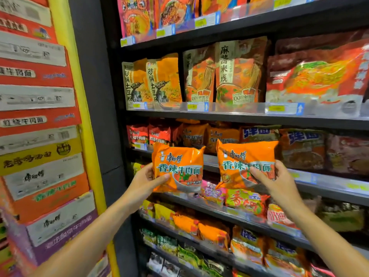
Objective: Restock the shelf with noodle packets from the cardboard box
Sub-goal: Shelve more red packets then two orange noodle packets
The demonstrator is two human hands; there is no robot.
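I hold two orange noodle packets up in front of the dark shelf unit (pixel 249 119). My left hand (pixel 144 181) grips the left packet (pixel 178 163) at its lower left corner. My right hand (pixel 276 179) grips the right packet (pixel 246 158) at its lower right, thumb across the front. Both packets hang upright, side by side, level with the third shelf row, where similar orange packets (pixel 209 135) stand. No cardboard box for this task shows under my hands.
Shelves above and below are packed with noodle packets: tall orange bags (pixel 163 80) above, green and pink packets (pixel 245 200) below. Stacked cartons (pixel 42 136) with a yellow post (pixel 79 96) rise on the left. A dark side panel (pixel 99 96) separates them from the shelves.
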